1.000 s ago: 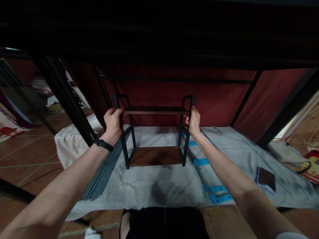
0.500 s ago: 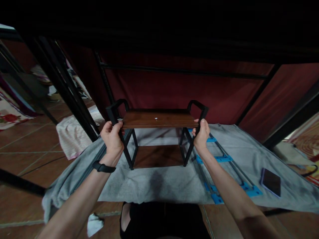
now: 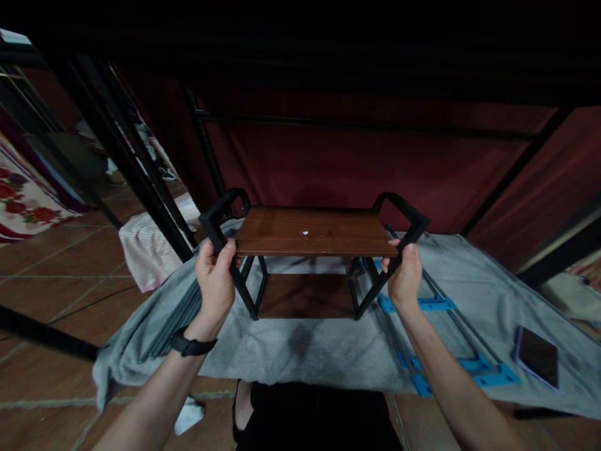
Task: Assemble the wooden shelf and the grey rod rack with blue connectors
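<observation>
A small two-tier shelf (image 3: 312,238) with brown wood-look boards and a black metal frame stands in front of me on a grey cloth. Its lower board (image 3: 307,294) shows beneath the upper one. My left hand (image 3: 216,272), below a black wristband, pinches the left front upright at the upper board's corner. At the opposite front corner, my right hand (image 3: 404,275) is closed around the right upright, fingertips under the board's edge. The looped side handles rise above both hands. A small white spot marks the upper board.
Right of the shelf lie grey rods with blue connectors (image 3: 469,373) and a phone (image 3: 536,356). Several grey rods (image 3: 176,316) lie at left on the grey cloth (image 3: 300,360). Black metal posts (image 3: 126,163) and a dark red curtain (image 3: 328,166) surround the space.
The upper part of the shelf appears larger and closer, its top board showing more of its surface. Both hands keep their grip and sit farther apart. The view has shifted slightly.
</observation>
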Demonstrator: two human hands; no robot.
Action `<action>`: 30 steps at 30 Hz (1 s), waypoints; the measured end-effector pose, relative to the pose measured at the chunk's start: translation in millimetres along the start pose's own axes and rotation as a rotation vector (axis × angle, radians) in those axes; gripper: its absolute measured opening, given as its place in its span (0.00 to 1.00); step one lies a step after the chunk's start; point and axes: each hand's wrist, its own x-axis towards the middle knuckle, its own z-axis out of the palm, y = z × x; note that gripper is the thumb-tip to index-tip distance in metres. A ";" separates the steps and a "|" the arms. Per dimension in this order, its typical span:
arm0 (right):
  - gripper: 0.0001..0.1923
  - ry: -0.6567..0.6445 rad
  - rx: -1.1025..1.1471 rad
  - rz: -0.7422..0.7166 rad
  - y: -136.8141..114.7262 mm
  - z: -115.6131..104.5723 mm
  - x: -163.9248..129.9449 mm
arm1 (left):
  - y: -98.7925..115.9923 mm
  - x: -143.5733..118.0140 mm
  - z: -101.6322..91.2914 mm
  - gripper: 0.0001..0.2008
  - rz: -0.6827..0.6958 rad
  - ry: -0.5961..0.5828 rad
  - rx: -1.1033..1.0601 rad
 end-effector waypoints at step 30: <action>0.20 0.072 -0.042 0.005 -21.1 6.2 -29.7 | 27.3 -10.7 -0.2 0.03 0.024 0.232 -0.094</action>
